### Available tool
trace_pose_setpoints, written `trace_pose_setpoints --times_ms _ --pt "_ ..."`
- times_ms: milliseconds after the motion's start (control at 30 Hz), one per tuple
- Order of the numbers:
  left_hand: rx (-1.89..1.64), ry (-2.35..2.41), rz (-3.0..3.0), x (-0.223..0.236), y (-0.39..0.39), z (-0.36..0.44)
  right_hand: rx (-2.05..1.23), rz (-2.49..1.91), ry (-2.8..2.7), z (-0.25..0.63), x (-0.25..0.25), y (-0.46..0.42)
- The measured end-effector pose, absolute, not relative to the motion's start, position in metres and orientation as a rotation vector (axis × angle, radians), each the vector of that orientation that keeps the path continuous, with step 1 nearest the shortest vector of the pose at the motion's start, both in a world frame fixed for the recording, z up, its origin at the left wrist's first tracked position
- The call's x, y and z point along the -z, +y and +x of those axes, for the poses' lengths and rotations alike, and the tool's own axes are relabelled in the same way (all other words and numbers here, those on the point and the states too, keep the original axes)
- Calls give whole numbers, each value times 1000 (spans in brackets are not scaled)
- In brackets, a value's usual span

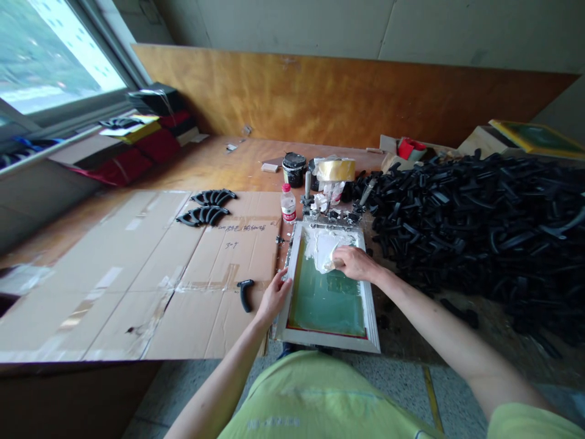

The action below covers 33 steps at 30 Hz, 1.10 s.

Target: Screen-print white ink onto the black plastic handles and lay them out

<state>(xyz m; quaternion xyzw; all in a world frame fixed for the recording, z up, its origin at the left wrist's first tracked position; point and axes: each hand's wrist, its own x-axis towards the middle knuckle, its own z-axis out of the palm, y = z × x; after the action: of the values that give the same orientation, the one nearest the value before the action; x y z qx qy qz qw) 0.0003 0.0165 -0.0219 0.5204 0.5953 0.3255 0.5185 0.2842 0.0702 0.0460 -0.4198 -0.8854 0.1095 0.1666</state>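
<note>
A screen printing frame (372,323) with a pale border and green mesh lies in front of me, and white ink (315,241) is smeared thickly over its far part. My right hand (355,263) is closed on a small squeegee (337,262) at the edge of the ink; the fingers hide most of the tool. At the frame's left border, my left hand (274,296) grips the edge with thumb and fingers. A single black curved handle-like part (245,295) rests on the cardboard (205,329) just left of that hand.
Several black parts (203,215) lie in two rows on the cardboard. Beyond the frame stand a red-capped bottle (288,204), a black tub (294,169) and a roll of tape (336,169). A big heap of black parts (475,238) fills the right side.
</note>
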Motion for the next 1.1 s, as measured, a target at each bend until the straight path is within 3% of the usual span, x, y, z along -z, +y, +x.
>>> trace_pose_setpoints --times_ms 167,333,600,800,967,1100 --pt "-806 1399 1168 19 17 1 -172 -1201 -2358 273 -26 61" --pt "-808 1371 1123 4 16 2 -285 -1141 -2386 275 -31 51" --pt "-865 1264 1090 -86 20 3 -311 -1486 -1942 312 -74 140" --pt "-1288 1078 1112 -137 63 28 -363 -1803 -1508 387 -33 109" --pt "-1331 1027 931 -120 68 46 -402 -1676 -1998 328 9 58" --pt "-837 1093 746 -68 19 64 -207 -1690 -2069 270 -5 27"
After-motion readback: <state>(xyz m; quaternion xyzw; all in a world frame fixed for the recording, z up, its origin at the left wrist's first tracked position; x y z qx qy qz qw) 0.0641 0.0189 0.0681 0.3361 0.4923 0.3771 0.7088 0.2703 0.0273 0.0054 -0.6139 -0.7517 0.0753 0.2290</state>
